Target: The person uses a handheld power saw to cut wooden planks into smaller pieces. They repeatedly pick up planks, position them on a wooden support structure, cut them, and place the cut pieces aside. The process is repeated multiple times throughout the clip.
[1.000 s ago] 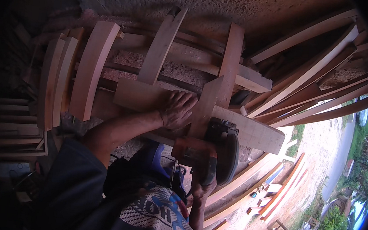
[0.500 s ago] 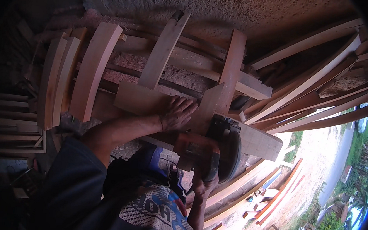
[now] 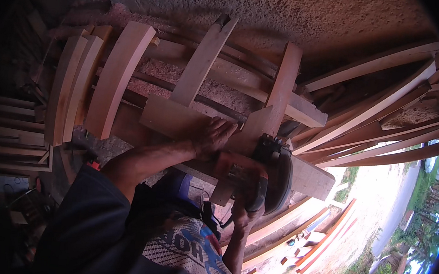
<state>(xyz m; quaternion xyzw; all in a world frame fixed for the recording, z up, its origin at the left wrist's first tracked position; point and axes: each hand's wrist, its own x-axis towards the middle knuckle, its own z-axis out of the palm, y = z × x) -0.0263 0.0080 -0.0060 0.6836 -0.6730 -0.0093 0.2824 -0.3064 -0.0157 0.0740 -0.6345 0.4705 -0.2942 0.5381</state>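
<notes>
Overhead, we face a rough grey concrete wall with a heap of long pale wooden planks leaning against it. Below lies the flat light-brown wooden board across the stack; our left hand lies flat on it, fingers spread. Just beside, our right hand is wrapped tight round the handle of the dark handheld circular saw, resting on that board's right part.
</notes>
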